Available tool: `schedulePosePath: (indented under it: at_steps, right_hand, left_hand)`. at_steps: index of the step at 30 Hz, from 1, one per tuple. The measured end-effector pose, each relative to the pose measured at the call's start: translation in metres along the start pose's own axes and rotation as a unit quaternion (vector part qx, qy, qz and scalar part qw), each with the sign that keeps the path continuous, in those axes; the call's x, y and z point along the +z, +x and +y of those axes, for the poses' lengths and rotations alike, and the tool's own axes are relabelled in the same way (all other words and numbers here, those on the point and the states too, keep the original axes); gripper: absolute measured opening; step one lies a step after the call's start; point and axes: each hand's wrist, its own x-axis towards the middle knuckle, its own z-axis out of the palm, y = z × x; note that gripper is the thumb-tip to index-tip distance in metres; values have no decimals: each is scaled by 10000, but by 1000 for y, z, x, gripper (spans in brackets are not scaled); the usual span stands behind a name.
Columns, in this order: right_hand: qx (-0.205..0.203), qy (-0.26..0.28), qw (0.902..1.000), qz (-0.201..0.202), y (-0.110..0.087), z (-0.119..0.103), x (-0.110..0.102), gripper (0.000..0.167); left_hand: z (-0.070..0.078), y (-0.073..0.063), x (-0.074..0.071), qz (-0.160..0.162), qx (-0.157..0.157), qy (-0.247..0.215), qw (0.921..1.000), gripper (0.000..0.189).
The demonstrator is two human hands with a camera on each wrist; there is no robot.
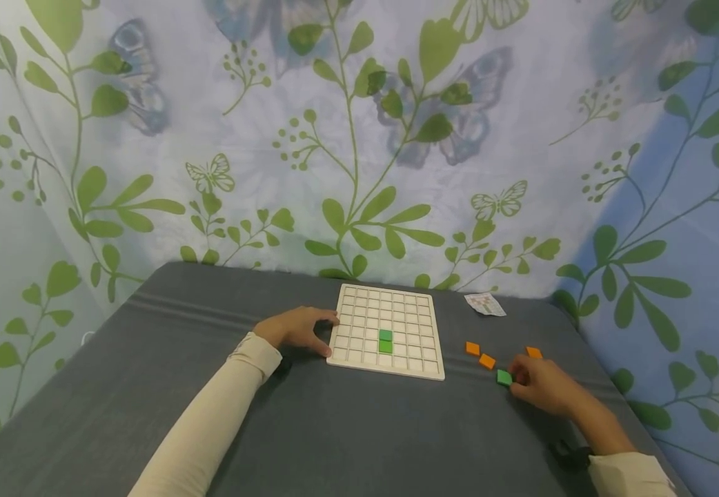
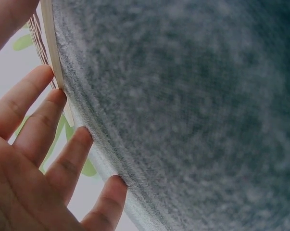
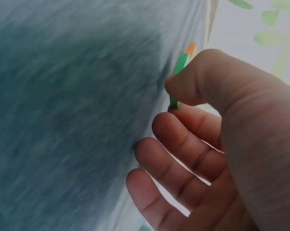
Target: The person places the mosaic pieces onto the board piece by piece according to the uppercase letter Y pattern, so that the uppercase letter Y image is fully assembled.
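Note:
A cream-coloured square board [image 1: 359,359] with a grid of recessed cells lies on the dark cloth. Two green tiles [image 1: 386,341], one a little darker, sit in neighbouring cells of one column. At the board's left edge rests my left hand [image 1: 297,327], thumb and fingers spread apart; its fingertips touch the edge in the left wrist view. Off to the right, my right hand [image 1: 542,383] pinches a green tile [image 1: 504,377] between thumb and index finger. The other fingers [image 3: 170,129] of that hand are loosely bent, close to the cloth.
Two orange tiles [image 1: 479,355] lie between the board and my right hand. Another orange tile [image 1: 534,353] is just behind that hand. A small printed paper [image 1: 485,304] lies at the back right. Behind the table [image 1: 148,359] hangs a leaf-and-butterfly curtain [image 1: 359,138].

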Motion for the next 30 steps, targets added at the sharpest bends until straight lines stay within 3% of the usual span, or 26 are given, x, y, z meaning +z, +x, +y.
schedulePosePath:
  at_steps: [5, 9, 15, 21, 30]
  right_hand:
    - [-296, 22, 9992, 253, 17, -20, -3, 18]
    - [-555, 132, 9979, 305, 45, -44, -2, 18]
    - [-462, 419, 9980, 50, 94, -78, 10, 20]
    - [-761, 214, 9968, -77, 134, -103, 24, 22]
    - [-738, 147, 9969, -227, 160, -125, 40, 23]
  left_hand:
    - [-2, 1, -2, 42, 29, 25, 10000, 71]
    - [-3, 0, -4, 93, 6, 55, 9999, 71]
    - [-5, -2, -1, 104, 110, 44, 9999, 72]
    - [-7, 1, 3, 118, 33, 74, 9999, 72]
    - [0, 0, 2, 61, -26, 19, 10000, 71]
